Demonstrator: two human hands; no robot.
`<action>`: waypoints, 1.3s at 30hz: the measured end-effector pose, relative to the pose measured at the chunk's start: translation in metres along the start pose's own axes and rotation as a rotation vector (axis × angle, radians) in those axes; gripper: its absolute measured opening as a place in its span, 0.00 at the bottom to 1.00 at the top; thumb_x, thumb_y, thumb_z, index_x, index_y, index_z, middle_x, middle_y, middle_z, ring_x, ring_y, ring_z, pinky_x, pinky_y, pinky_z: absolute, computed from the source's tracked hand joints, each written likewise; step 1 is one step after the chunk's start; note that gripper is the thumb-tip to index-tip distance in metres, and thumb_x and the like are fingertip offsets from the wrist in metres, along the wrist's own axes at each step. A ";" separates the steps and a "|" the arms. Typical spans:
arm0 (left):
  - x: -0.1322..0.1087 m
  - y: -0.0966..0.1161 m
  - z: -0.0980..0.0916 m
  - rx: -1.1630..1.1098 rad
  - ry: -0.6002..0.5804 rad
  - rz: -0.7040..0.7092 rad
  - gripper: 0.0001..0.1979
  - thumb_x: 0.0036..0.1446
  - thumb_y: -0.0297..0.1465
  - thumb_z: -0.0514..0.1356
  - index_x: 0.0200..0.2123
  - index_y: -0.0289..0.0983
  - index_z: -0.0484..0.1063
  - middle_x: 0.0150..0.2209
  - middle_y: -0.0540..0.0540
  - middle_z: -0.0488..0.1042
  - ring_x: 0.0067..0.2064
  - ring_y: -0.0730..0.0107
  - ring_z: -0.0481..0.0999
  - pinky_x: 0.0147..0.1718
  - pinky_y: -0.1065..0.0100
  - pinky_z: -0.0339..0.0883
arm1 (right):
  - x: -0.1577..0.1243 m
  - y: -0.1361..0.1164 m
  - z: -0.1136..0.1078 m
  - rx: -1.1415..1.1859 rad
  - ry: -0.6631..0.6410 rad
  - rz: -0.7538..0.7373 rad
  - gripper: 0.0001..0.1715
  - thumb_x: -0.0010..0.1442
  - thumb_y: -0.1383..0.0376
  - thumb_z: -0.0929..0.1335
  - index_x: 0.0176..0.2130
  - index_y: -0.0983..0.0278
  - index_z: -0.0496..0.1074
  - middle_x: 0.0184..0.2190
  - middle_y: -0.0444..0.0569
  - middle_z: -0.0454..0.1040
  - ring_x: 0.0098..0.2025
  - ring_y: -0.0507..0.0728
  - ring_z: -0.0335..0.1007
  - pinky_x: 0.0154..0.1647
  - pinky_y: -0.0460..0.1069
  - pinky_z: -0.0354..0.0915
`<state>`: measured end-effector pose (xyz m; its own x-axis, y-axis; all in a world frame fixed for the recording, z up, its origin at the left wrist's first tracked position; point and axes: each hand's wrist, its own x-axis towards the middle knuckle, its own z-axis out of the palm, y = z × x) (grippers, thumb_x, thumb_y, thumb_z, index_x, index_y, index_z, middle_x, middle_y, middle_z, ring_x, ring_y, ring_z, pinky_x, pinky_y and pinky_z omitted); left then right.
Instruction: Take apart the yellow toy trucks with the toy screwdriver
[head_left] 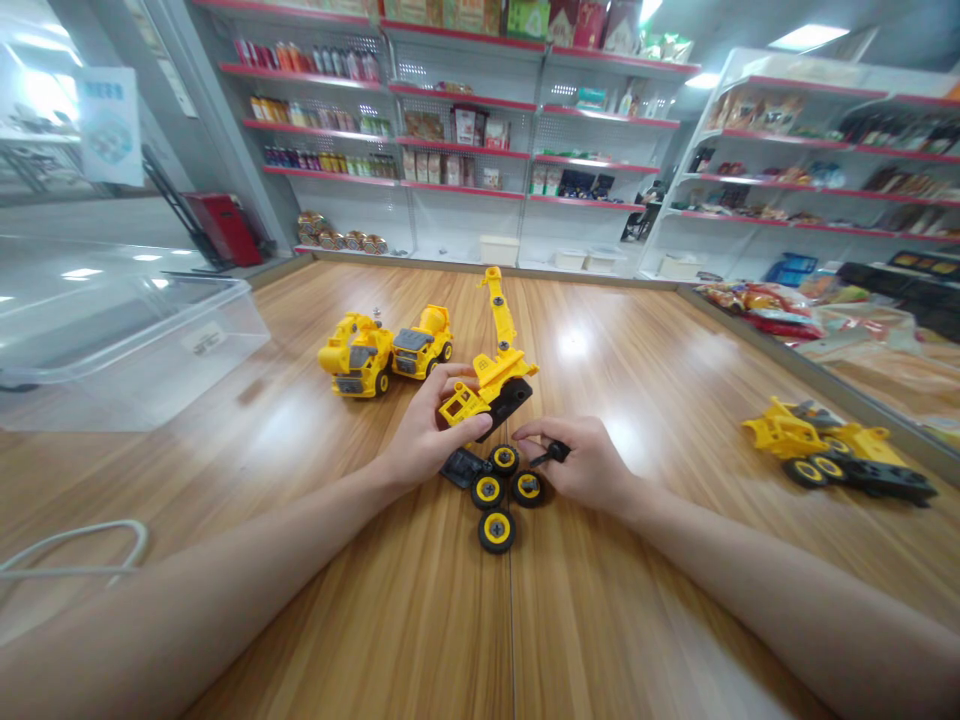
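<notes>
My left hand (424,430) is closed round a yellow toy crane truck (501,368), tilted above the table with its boom pointing up and away from me. No wheels show on its black underside. In my right hand (581,460), just to the right, is a small black toy screwdriver (553,453), its shaft pointing left and apart from the truck. Below the two hands several loose wheels with yellow hubs lie on the wood, the nearest wheel (496,530) in front. A dark grey plastic part (462,468) lies beside them, partly under my left hand.
A toy excavator (358,355) and a toy mixer truck (422,340) stand at the back left. Partly dismantled yellow truck pieces (832,450) lie at the right. A clear plastic bin (135,350) and a white cable (75,560) are on the left. Stocked shelves (465,100) rise behind.
</notes>
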<state>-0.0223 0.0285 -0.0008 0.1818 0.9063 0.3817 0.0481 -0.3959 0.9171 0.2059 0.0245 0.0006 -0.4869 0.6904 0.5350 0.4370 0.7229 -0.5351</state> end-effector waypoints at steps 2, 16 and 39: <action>0.000 0.000 0.000 -0.001 -0.003 0.007 0.27 0.52 0.36 0.68 0.53 0.41 0.62 0.43 0.47 0.71 0.41 0.68 0.72 0.38 0.70 0.65 | 0.000 -0.002 0.001 -0.021 -0.024 -0.075 0.09 0.62 0.67 0.66 0.40 0.64 0.77 0.29 0.47 0.77 0.29 0.51 0.71 0.32 0.45 0.64; 0.001 0.000 -0.001 0.001 0.001 0.000 0.28 0.52 0.37 0.68 0.54 0.40 0.61 0.45 0.46 0.71 0.41 0.69 0.73 0.37 0.71 0.65 | -0.002 0.000 -0.013 0.109 -0.373 -0.106 0.10 0.50 0.70 0.67 0.36 0.62 0.71 0.19 0.37 0.63 0.20 0.49 0.58 0.25 0.44 0.58; 0.000 0.001 0.001 -0.017 0.013 0.005 0.28 0.52 0.36 0.68 0.53 0.40 0.62 0.43 0.46 0.72 0.40 0.69 0.73 0.36 0.71 0.65 | -0.002 -0.001 -0.009 -0.032 -0.197 -0.191 0.07 0.58 0.69 0.64 0.37 0.62 0.72 0.28 0.45 0.73 0.27 0.51 0.67 0.28 0.46 0.59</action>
<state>-0.0216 0.0283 0.0004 0.1692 0.9060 0.3879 0.0304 -0.3982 0.9168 0.2131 0.0231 0.0058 -0.6992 0.5251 0.4852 0.3455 0.8423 -0.4137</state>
